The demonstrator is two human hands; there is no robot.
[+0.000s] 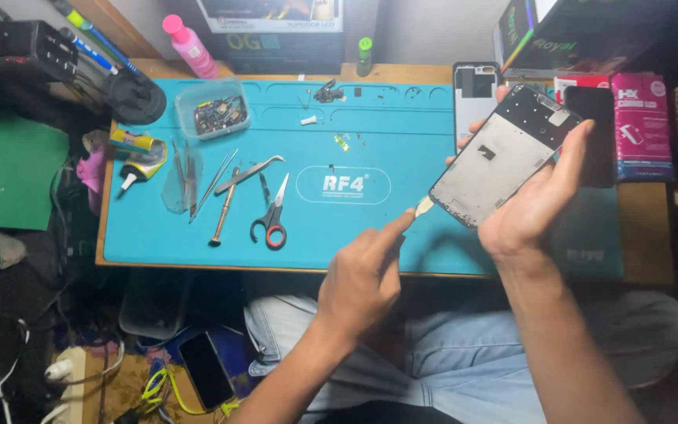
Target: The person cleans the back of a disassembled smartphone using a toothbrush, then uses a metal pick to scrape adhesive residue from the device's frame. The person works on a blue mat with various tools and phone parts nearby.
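Two hands busy | your right hand (529, 206) grips frame (504, 155) tilted up | your left hand (361, 276) pinches pick (423, 206) at its corner

both forearms are bare, no sleeves showing; light blue jeans (464, 353) cover the legs below the tabletop (198, 235).

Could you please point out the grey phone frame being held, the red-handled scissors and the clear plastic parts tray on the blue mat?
Grey rectangular phone frame (496, 161): head view, middle of its flat metal back.
Red-handled scissors (274, 220): head view, near the pivot.
Clear plastic parts tray (215, 112): head view, on its front wall.
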